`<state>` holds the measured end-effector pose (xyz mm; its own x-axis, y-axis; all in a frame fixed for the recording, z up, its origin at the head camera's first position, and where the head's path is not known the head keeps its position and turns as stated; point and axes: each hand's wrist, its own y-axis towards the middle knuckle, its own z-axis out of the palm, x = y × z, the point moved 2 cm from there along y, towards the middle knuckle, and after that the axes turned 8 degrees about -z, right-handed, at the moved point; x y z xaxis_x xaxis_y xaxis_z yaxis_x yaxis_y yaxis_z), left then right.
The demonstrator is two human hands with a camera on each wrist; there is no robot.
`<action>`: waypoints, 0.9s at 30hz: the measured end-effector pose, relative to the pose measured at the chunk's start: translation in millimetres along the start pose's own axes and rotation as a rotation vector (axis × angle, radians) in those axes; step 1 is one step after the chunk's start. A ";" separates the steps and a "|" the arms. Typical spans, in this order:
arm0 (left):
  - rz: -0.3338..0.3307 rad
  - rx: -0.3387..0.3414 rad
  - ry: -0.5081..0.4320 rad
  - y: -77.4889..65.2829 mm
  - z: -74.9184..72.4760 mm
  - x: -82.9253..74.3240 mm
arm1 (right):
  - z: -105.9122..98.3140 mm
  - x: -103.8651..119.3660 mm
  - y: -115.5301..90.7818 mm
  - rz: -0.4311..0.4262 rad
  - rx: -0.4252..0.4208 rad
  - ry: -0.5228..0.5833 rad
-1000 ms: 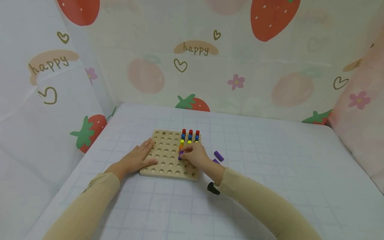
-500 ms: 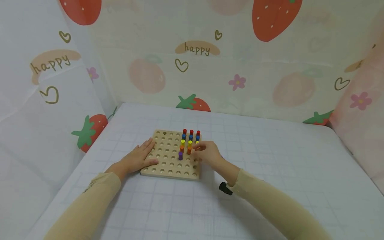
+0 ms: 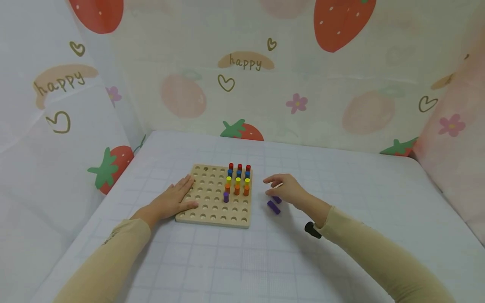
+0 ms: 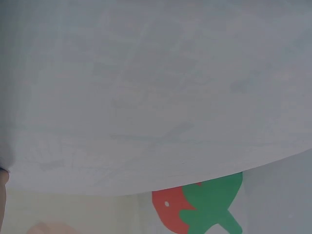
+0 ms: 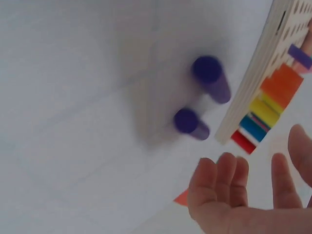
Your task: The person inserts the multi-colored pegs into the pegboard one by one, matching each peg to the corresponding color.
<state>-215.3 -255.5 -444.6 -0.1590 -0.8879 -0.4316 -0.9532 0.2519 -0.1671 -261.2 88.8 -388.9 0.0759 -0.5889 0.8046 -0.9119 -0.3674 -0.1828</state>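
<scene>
A wooden pegboard point(image 3: 212, 212) with rows of holes lies on the table. Red, blue, yellow and orange pegs point(image 3: 236, 190) stand in rows of three at its right side, and a single purple peg point(image 3: 226, 197) stands in front of them. My left hand point(image 3: 172, 200) rests flat on the board's left edge, fingers spread. To the right of the board, my right hand point(image 3: 288, 188) hovers with nothing between its parted fingers. Two loose purple pegs lie under and before it: the nearer peg point(image 3: 273, 207) in full view, the farther peg point(image 3: 277, 199) partly covered by the hand.
A white table cover point(image 3: 227, 269) with a faint grid spreads under everything. A printed curtain point(image 3: 250, 101) with strawberries closes off the back and sides. A black device point(image 3: 313, 229) sits at the right wrist.
My right hand has let go of the purple peg, which now stands in the board, and has moved right to above the loose purple pegs. My left hand stays in place.
</scene>
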 end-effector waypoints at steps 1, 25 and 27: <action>-0.002 0.000 -0.002 -0.1 0.4 0.4 | -2.1 -2.3 0.3 0.003 0.014 -0.008; 0.003 -0.006 0.017 3.6 2.3 3.2 | -17.4 -42.7 18.9 -0.044 0.218 -0.150; 0.005 -0.008 0.017 3.4 2.2 3.3 | -17.1 -42.4 19.5 -0.054 0.233 -0.158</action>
<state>-218.5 -256.8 -448.5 -0.1683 -0.8928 -0.4178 -0.9544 0.2537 -0.1577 -289.1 118.9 -416.9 0.2007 -0.6622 0.7219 -0.7890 -0.5461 -0.2816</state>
